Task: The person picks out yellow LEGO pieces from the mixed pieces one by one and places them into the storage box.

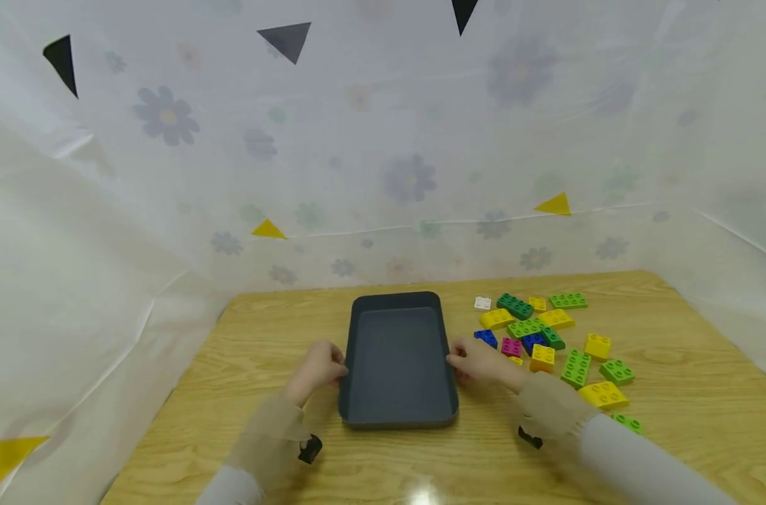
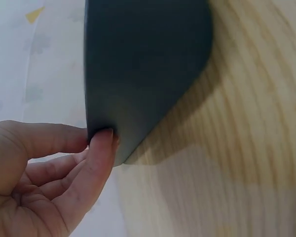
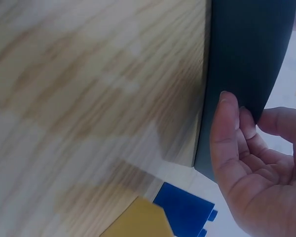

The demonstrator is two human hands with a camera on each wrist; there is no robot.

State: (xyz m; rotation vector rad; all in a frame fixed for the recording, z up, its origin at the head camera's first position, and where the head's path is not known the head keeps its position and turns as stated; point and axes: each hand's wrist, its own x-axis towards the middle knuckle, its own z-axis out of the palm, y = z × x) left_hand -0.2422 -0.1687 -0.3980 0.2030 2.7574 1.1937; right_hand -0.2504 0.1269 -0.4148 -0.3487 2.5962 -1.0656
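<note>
A dark grey rectangular tray (image 1: 398, 365) lies on the wooden table, its inside bare. At its left side my left hand (image 1: 320, 366) pinches the rim between thumb and fingers; in the left wrist view, fingertips (image 2: 103, 136) press the outer wall (image 2: 143, 64). On the opposite side my right hand (image 1: 480, 361) grips the rim, and the right wrist view shows its fingers (image 3: 226, 123) flat along the outer wall (image 3: 241, 59) with the thumb at the edge. The thumb tips are partly hidden behind the rim.
Several toy building bricks lie loose right of the tray, among them a yellow brick (image 1: 603, 395), a lime green brick (image 1: 575, 369) and a white brick (image 1: 482, 303). Some sit close by my right forearm. A patterned white curtain (image 1: 383, 140) hangs behind the table (image 1: 269, 315).
</note>
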